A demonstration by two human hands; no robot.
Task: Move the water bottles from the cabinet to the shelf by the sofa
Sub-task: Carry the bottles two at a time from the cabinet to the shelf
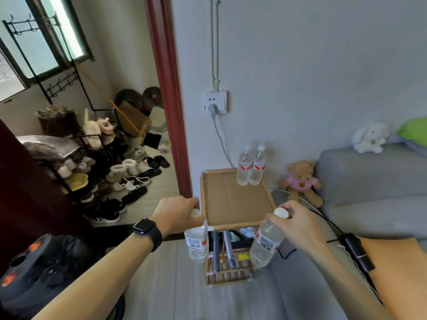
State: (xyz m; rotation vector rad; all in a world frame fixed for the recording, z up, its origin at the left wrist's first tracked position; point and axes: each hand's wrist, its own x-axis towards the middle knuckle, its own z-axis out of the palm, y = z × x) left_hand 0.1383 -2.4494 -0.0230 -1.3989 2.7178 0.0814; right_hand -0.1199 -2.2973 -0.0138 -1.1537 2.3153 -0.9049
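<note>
Here, the left hand (176, 212) grips one water bottle (197, 243) by its neck, and the right hand (298, 224) grips another bottle (265, 243), both held near the wooden shelf's (233, 199) front edge. Two more bottles (251, 166) stand together at its back corner, beside the grey sofa (374, 181).

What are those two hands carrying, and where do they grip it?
Each hand holds a water bottle by its neck, just under the white cap: the left hand holds one bottle, the right hand another bottle.
</note>
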